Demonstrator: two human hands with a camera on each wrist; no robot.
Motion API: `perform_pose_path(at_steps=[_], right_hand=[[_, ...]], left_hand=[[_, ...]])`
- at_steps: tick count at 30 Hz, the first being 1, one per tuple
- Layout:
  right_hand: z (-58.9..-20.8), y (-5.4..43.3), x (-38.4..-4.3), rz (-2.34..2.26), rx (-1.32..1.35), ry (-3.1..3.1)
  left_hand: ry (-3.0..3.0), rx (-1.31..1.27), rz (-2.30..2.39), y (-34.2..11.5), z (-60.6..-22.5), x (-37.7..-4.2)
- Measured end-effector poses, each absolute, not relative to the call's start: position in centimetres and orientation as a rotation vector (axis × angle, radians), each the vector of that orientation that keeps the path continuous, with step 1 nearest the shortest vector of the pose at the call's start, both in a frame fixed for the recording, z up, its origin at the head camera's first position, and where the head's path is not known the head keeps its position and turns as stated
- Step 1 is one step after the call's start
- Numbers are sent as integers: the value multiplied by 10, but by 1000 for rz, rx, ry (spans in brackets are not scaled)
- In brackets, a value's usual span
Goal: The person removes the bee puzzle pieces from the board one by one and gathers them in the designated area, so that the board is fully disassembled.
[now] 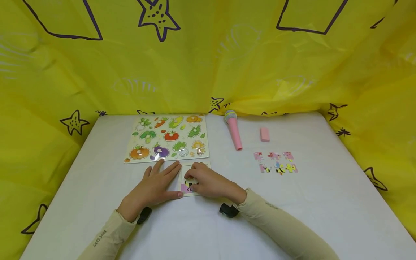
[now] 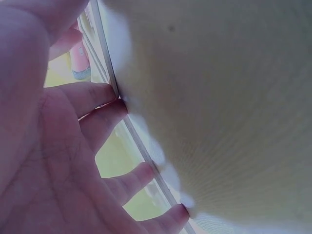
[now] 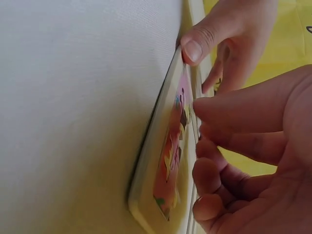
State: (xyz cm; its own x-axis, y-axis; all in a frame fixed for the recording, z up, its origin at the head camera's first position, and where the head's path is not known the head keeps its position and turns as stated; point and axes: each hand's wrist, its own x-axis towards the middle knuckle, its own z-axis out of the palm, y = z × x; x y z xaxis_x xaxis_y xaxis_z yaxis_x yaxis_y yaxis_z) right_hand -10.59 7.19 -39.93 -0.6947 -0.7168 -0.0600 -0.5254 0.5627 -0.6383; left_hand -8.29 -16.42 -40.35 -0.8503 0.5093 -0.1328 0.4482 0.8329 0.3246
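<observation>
A small puzzle tray (image 1: 180,183) with a pale frame lies at the table's middle, pink picture pieces (image 3: 165,183) in its lower part. My left hand (image 1: 155,184) lies at its left side with fingers spread, the thumb tip on the lower left corner. Over the tray, my right hand (image 1: 209,182) has curled fingers and pinches a yellow and black puzzle piece (image 1: 187,183) against the tray; the fingers partly hide it. Several loose puzzle pieces (image 1: 280,168) lie in two rows to the right.
Behind the tray lies a vegetable peg board (image 1: 169,156), its front edge near my left fingertips. A pink toy microphone (image 1: 234,133) and a pink block (image 1: 264,134) lie at the back right. A yellow patterned cloth (image 1: 201,72) hangs beyond the white table (image 1: 182,231).
</observation>
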Motion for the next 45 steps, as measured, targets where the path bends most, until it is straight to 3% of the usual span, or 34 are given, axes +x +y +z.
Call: perform_pose_path(at_steps=[14,45], right_hand=[[-399,66,-102,-792,-1081,2510],[-409,61,-98,-1172,-1058,2461]], left_hand=[[2808,741,404,-164,-406,-83],[2805,710,419,-163,-407,-83]])
